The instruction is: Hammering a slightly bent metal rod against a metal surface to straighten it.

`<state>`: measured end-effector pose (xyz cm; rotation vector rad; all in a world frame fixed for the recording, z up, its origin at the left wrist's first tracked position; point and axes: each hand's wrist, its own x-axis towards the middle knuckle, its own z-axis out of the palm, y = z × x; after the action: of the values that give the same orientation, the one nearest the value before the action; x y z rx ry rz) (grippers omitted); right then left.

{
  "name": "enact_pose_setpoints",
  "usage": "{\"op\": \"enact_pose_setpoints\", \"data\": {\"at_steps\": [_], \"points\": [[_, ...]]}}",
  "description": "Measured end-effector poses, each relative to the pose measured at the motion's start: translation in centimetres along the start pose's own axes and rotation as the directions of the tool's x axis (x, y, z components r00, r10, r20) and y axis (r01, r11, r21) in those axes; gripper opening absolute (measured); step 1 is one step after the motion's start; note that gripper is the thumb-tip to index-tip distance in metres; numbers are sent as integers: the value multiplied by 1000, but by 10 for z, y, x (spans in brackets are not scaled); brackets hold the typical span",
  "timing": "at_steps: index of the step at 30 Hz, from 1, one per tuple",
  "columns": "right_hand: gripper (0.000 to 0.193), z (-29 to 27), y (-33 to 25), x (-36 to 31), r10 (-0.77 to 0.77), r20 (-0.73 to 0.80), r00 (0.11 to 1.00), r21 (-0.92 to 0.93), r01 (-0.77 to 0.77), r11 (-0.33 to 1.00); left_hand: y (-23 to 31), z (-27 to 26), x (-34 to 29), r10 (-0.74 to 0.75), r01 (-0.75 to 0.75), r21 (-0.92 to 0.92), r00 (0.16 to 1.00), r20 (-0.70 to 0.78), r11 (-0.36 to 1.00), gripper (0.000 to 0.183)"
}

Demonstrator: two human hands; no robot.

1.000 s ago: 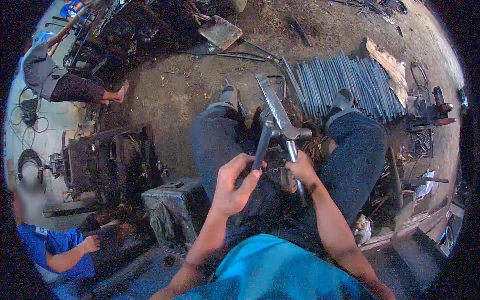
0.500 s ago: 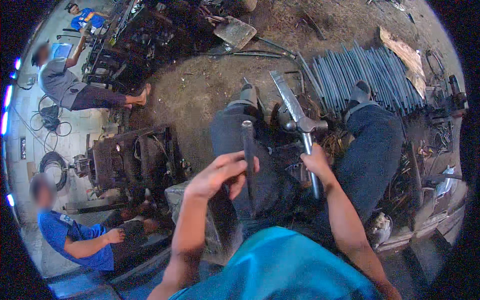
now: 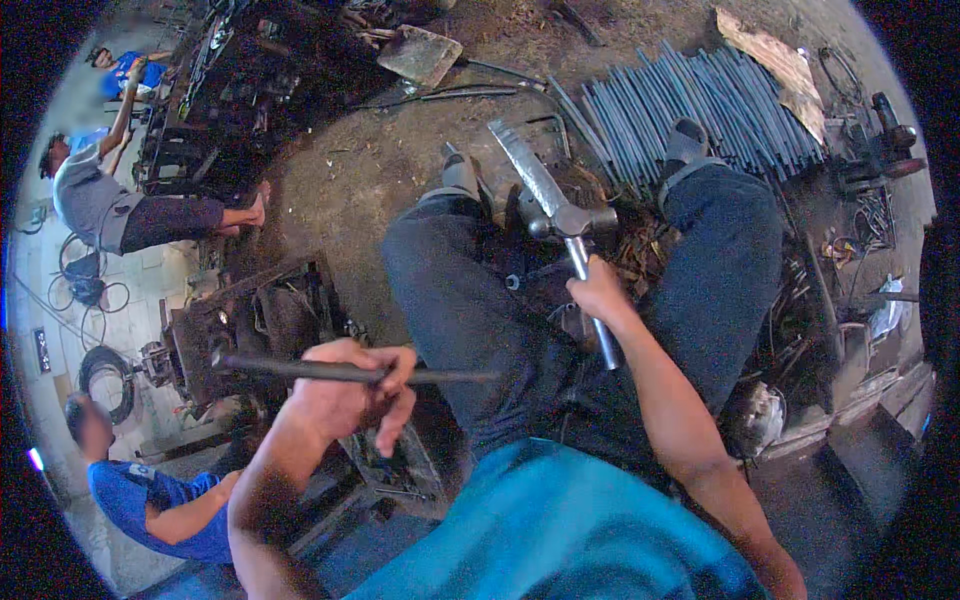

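Note:
My left hand (image 3: 345, 395) is closed round a long dark metal rod (image 3: 265, 368), held roughly level beside my left thigh. One end of the rod points left and the other reaches over my leg. My right hand (image 3: 600, 292) grips the silvery handle of a hammer (image 3: 580, 250). Its rounded head (image 3: 572, 221) lies between my knees. Beyond the head a flat, silvery metal bar (image 3: 523, 165) stretches away from me. Whether this bar touches the hammer or lies under it I cannot tell.
Many grey rods (image 3: 700, 115) lie side by side on the dirt floor, far right, beside a tan sheet (image 3: 775, 65). A shovel (image 3: 420, 57) lies at the back. Dark machinery (image 3: 265, 310) stands left. Three people sit along the left side. A whitish bundle (image 3: 757, 418) is at right.
My left hand has moved left and toward me, and the rod has swung from upright to nearly level. My right hand keeps its grip on the hammer. The whole view has shifted slightly.

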<state>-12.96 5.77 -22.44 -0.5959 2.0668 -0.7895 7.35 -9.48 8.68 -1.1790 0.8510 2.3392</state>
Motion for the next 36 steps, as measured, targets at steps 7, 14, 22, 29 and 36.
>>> {"op": "enact_pose_setpoints", "data": {"at_steps": [7, 14, 22, 29, 36], "points": [[31, -4, -8, -3, 87, 69, 994, 114, -94, 989, 48, 40, 1, 523, -523, -17, 852, 14, 852, 70], [39, -10, -13, -6, 67, 63, 996, -21, -66, 998, 4, 7, 119, 763, -619, 500, 630, -145, 606, 89], [39, -12, -15, -9, 103, 85, 991, 21, -105, 994, -67, 2, 195, 431, -345, 288, 838, -334, 893, 39], [39, -17, -18, -17, 21, 39, 999, 97, -25, 995, -81, 14, 178, 434, -354, 292, 855, -283, 888, 37], [39, 0, -2, -2, 74, 42, 996, 1, -74, 997, -76, 15, 170, 437, -364, 285, 862, -256, 887, 34]]}}
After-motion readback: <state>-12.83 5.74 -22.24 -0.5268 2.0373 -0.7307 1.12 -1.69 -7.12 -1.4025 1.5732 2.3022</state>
